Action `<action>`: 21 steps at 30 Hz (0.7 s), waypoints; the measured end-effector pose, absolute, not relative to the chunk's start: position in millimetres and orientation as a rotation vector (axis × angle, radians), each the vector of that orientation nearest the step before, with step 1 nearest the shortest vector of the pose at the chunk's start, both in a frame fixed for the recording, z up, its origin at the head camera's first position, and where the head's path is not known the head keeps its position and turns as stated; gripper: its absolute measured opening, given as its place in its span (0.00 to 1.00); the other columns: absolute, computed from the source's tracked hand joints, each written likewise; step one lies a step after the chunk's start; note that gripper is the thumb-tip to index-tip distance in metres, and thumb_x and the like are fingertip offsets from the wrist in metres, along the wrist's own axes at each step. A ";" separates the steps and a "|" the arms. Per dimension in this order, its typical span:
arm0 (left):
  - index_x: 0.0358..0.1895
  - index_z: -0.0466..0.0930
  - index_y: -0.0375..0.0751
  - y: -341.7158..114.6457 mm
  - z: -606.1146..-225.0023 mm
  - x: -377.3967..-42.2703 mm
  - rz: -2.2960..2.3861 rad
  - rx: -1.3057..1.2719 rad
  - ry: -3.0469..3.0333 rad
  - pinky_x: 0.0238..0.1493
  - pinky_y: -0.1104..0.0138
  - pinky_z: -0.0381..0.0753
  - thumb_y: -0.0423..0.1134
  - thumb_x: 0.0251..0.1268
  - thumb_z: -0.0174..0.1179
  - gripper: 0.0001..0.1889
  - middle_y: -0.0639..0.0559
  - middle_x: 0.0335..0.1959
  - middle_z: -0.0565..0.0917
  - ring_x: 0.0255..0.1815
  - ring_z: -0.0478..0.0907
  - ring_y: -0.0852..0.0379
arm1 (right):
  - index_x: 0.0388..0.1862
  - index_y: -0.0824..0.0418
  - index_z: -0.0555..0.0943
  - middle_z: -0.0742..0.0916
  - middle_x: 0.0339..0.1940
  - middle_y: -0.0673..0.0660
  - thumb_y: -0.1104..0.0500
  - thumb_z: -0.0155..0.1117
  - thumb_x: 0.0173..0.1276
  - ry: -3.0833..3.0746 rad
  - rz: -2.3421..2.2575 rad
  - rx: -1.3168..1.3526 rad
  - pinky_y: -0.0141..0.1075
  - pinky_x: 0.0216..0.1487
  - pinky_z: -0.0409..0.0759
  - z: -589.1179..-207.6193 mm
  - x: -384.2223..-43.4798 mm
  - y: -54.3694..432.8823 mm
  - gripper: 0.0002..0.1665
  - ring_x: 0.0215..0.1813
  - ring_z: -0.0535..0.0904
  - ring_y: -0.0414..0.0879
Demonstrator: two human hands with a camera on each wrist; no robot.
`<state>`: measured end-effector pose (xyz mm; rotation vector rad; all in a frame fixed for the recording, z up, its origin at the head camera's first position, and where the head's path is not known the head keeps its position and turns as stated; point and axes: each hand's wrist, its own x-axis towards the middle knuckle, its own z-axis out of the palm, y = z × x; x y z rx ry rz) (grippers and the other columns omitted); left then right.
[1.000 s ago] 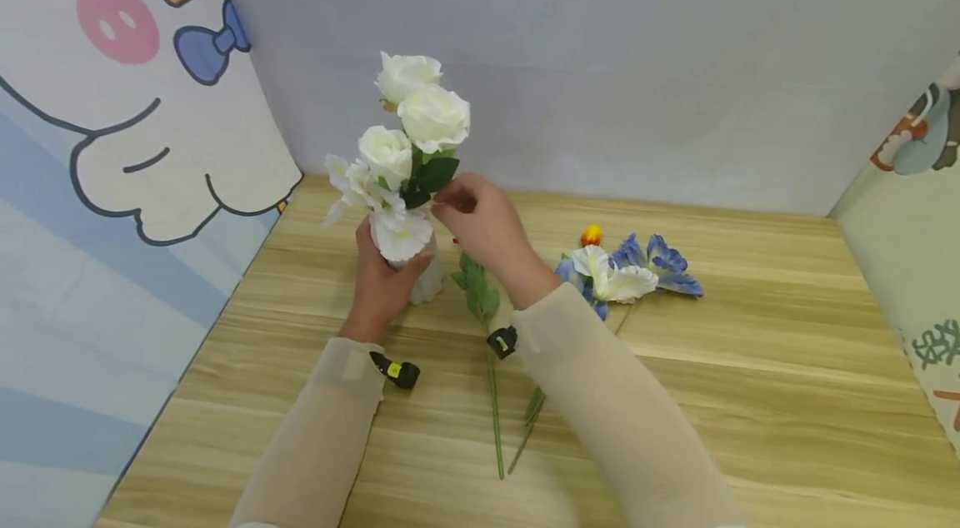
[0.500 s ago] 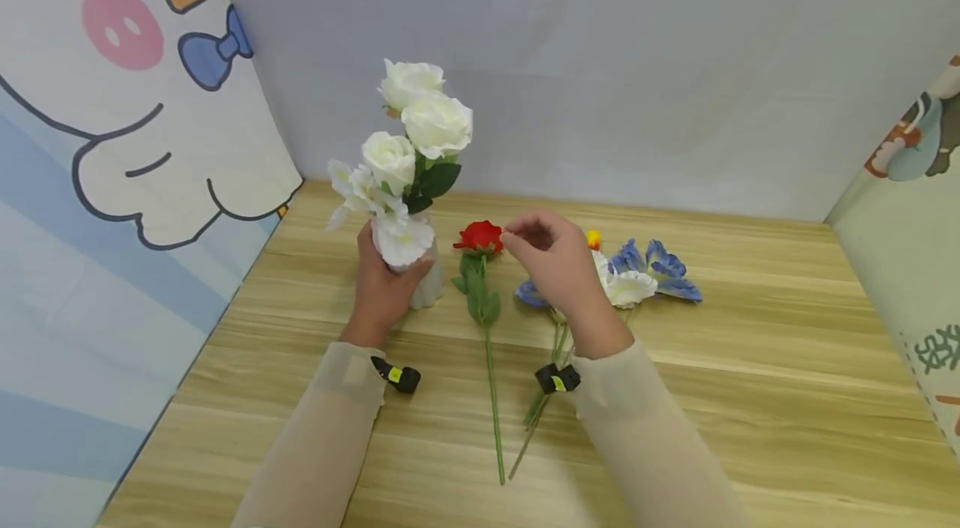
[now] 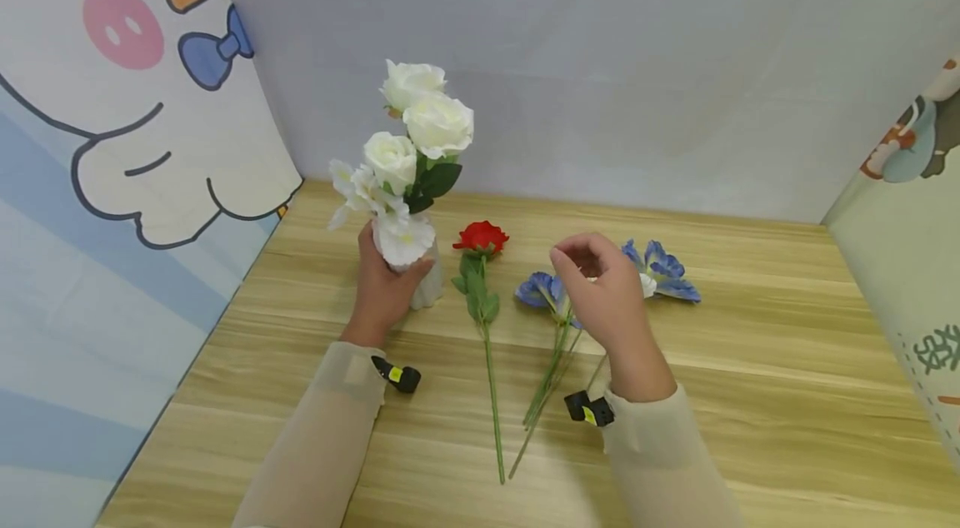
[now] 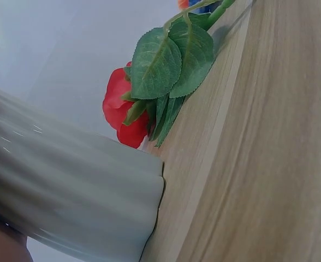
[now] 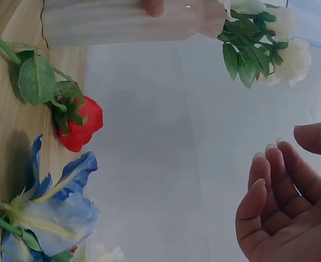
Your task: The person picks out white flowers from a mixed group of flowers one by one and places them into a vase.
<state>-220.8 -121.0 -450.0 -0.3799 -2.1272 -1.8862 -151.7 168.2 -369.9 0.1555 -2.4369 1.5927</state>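
Observation:
My left hand (image 3: 381, 286) grips a pale ribbed vase (image 3: 427, 282), which stands on the table. White roses (image 3: 438, 126) with dark green leaves rise from the vase, and white ruffled flowers (image 3: 403, 238) hang over its rim. To the right of the vase lies a red rose (image 3: 481, 237) with a long green stem. My right hand (image 3: 611, 295) hovers above the blue irises (image 3: 542, 291), hiding part of them. In the right wrist view its fingers (image 5: 259, 207) are loosely bent and thumb and fingertips are apart, with nothing held.
Another blue iris (image 3: 667, 270) lies right of my right hand, beside a partly hidden white flower (image 3: 648, 286). Several thin stems (image 3: 547, 386) stretch toward the front of the wooden table (image 3: 765, 395). A grey backdrop (image 3: 637, 78) stands behind, and a printed cartoon panel (image 3: 150, 145) stands at the left.
My right hand has moved away from the bouquet, to the right and toward me, uncovering the red rose. My left hand keeps its hold on the vase.

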 end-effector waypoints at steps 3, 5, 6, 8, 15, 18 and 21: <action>0.78 0.46 0.34 -120.6 -450.2 -220.6 -1.894 -0.366 -2.137 0.75 0.52 0.58 0.29 0.64 0.71 0.47 0.35 0.72 0.64 0.71 0.65 0.43 | 0.50 0.62 0.84 0.85 0.43 0.55 0.52 0.63 0.78 -2.434 1.541 0.168 0.38 0.44 0.76 -372.4 -144.0 174.1 0.14 0.42 0.79 0.46; 0.78 0.46 0.34 -120.3 -450.3 -220.6 -1.897 -0.356 -2.142 0.75 0.52 0.58 0.29 0.64 0.71 0.47 0.35 0.72 0.64 0.71 0.65 0.43 | 0.50 0.62 0.84 0.85 0.42 0.54 0.53 0.64 0.78 -2.442 1.502 0.172 0.36 0.42 0.76 -375.0 -139.7 178.2 0.13 0.41 0.79 0.46; 0.78 0.46 0.35 -120.3 -450.3 -220.5 -1.893 -0.351 -2.147 0.75 0.52 0.59 0.29 0.64 0.71 0.48 0.35 0.72 0.64 0.71 0.66 0.44 | 0.50 0.62 0.84 0.85 0.42 0.54 0.54 0.64 0.78 -2.449 1.480 0.175 0.36 0.41 0.76 -376.4 -137.9 180.2 0.13 0.41 0.79 0.46; 0.78 0.45 0.35 -120.4 -449.9 -220.3 -1.886 -0.348 -2.151 0.75 0.52 0.59 0.30 0.64 0.71 0.48 0.35 0.73 0.64 0.71 0.66 0.44 | 0.50 0.62 0.84 0.85 0.41 0.54 0.54 0.64 0.77 -2.477 1.427 0.171 0.35 0.41 0.77 -379.7 -134.7 184.3 0.12 0.41 0.79 0.46; 0.79 0.45 0.35 -119.9 -447.6 -218.4 -1.887 -0.343 -2.163 0.74 0.52 0.59 0.31 0.64 0.71 0.48 0.35 0.72 0.64 0.70 0.66 0.43 | 0.51 0.62 0.83 0.85 0.41 0.54 0.54 0.63 0.78 -2.629 1.347 0.051 0.38 0.43 0.78 -394.0 -124.5 196.3 0.13 0.42 0.79 0.46; 0.78 0.45 0.35 -119.8 -446.5 -217.8 -1.887 -0.332 -2.172 0.75 0.51 0.58 0.31 0.64 0.71 0.48 0.35 0.73 0.64 0.71 0.65 0.43 | 0.52 0.62 0.83 0.85 0.43 0.55 0.51 0.62 0.79 -2.687 1.337 -0.022 0.41 0.46 0.79 -400.8 -120.5 200.0 0.16 0.44 0.79 0.47; 0.78 0.45 0.35 -119.9 -445.7 -218.0 -1.884 -0.321 -2.175 0.75 0.51 0.58 0.30 0.64 0.71 0.48 0.35 0.73 0.63 0.71 0.65 0.42 | 0.52 0.62 0.82 0.86 0.44 0.55 0.49 0.61 0.79 -2.728 1.334 -0.086 0.44 0.47 0.80 -406.6 -117.3 202.6 0.17 0.45 0.80 0.48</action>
